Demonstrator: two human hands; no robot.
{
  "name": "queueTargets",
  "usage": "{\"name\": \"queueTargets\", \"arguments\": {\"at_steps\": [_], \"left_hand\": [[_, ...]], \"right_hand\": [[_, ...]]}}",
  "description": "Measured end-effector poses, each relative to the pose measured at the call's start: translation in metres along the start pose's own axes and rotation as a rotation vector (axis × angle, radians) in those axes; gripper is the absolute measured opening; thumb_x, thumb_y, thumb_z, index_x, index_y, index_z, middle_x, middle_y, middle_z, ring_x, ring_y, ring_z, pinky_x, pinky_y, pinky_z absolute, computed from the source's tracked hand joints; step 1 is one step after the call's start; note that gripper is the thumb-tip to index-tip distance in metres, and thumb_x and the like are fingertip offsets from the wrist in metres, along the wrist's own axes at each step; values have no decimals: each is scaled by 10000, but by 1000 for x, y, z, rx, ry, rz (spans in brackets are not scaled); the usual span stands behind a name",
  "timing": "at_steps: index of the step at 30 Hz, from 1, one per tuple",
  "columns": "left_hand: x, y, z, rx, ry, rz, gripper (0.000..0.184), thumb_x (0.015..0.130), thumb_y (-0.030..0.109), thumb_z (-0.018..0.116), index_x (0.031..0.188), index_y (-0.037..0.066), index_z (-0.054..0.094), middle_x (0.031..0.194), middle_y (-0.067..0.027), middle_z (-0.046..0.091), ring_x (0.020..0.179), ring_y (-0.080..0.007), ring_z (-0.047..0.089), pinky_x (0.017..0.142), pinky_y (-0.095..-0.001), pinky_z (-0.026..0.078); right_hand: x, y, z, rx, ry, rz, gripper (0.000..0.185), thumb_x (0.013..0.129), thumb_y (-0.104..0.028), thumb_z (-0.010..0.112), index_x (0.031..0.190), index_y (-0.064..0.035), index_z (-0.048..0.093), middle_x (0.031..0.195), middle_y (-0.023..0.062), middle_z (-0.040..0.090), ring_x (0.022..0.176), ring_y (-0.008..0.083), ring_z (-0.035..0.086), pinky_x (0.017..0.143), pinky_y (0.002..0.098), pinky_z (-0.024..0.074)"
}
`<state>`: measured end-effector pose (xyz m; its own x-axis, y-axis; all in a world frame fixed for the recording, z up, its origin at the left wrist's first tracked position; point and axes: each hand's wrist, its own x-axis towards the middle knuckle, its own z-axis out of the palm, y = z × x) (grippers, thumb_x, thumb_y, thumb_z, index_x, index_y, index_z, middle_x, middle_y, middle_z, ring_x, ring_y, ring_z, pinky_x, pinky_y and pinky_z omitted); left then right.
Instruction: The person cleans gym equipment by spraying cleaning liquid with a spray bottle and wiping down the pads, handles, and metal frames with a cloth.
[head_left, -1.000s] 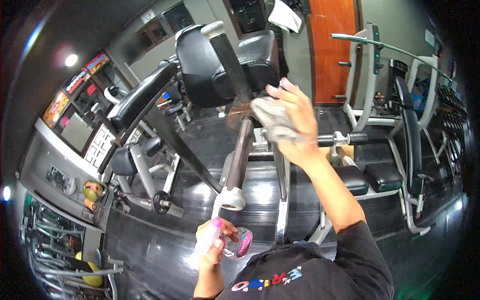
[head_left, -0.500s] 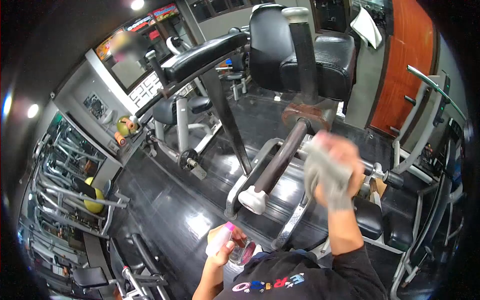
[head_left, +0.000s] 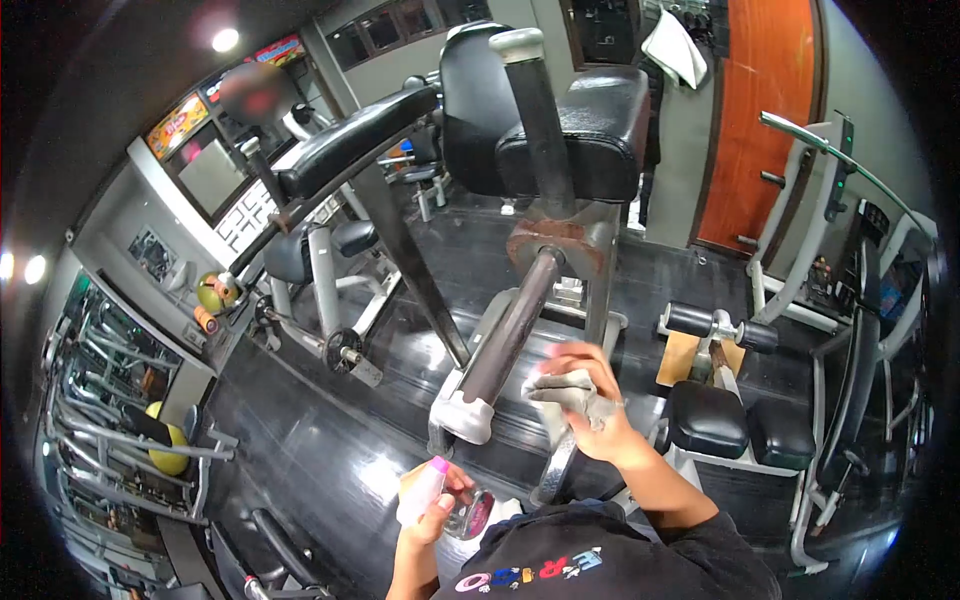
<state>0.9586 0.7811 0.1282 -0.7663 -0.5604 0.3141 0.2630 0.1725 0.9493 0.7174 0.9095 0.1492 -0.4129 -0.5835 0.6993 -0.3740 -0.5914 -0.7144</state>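
Observation:
My left hand [head_left: 432, 510] is wrapped round a clear spray bottle with a pink tip [head_left: 425, 492], low in front of my body. A crumpled grey-white cloth [head_left: 572, 393] is gripped in my right hand [head_left: 598, 410], just right of the dark bar [head_left: 513, 330] of a gym machine. Between cloth and bar a small gap shows. The bar slopes down towards me and ends in a silver-white cap [head_left: 463, 418]. Above it are a rusty plate [head_left: 550, 240], an upright dark post and black padded cushions [head_left: 575, 140].
A low bench with black pads [head_left: 708, 418] stands at the right, near a rack with a long metal bar [head_left: 800, 130]. More machines, a green ball [head_left: 212, 292] and yellow balls [head_left: 168, 450] are at the left. A white towel [head_left: 675, 50] hangs at the back.
My right hand, with the cloth, has come down from beside the upper bar to near its lower end. My left hand still holds the bottle. The camera view has shifted.

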Motion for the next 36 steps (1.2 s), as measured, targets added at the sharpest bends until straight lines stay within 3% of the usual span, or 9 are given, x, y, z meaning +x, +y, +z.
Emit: {"name": "queueTargets", "arguments": {"at_steps": [6,10,12,14,18,22,28,30,36], "left_hand": [[18,-4,-8,-34,-188,75,383,814,318,627,814,-62,573,800,-188,639,665,-243,652,570,-317,533],[31,4,-19,34,-285,147,394,822,332,616,816,-60,576,797,-185,647,660,-243,653,572,-325,532],[32,-2,-32,70,-297,189,383,827,322,611,819,-59,577,779,-181,650,648,-242,654,576,-322,534],[28,-14,-48,-28,-282,118,340,822,276,615,838,-62,583,778,-185,650,619,-236,649,532,-303,533],[27,-28,-70,-80,-255,80,346,820,276,629,842,-67,584,800,-194,651,603,-208,648,513,-293,532],[31,-32,-87,-151,-279,60,337,818,259,654,848,-69,586,822,-198,653,580,-194,641,511,-290,523],[43,-38,-102,-179,-335,17,277,714,196,616,832,-52,576,797,-184,634,590,-216,630,536,-315,542],[47,-42,-108,-176,-371,35,271,713,185,607,832,-56,575,798,-189,636,580,-219,633,538,-315,543],[68,-51,-114,-141,-521,160,279,743,175,588,850,-82,567,798,-200,648,593,-217,656,544,-304,541]], "right_hand": [[51,-33,-19,-648,432,-392,304,845,-131,674,1113,-23,581,1152,146,512,1044,292,564,890,374,461],[67,-35,17,-168,419,31,369,762,4,691,1112,-33,580,1067,120,583,1003,300,594,888,363,463],[56,-38,29,-815,323,-542,365,773,-25,728,1102,-50,570,1079,131,591,999,295,604,861,377,475],[26,-8,45,-524,411,-610,360,798,-92,747,1100,-54,556,1067,151,604,980,286,622,803,391,493],[-12,8,27,-588,243,-244,404,934,-324,618,1186,-40,479,1100,171,588,968,264,614,834,365,482],[-17,16,42,-292,625,213,287,999,-185,535,1212,-4,598,1098,38,602,1034,150,567,931,294,436],[-8,6,54,-273,854,303,201,974,-96,547,1149,-2,577,1100,46,620,1032,130,567,927,291,439],[-2,-1,44,-560,609,72,204,942,-38,554,1142,-4,570,1109,57,627,1056,129,570,931,293,444],[76,-34,27,-669,801,-284,290,916,-42,581,1196,2,522,1110,89,625,1044,150,582,930,303,453]]}}
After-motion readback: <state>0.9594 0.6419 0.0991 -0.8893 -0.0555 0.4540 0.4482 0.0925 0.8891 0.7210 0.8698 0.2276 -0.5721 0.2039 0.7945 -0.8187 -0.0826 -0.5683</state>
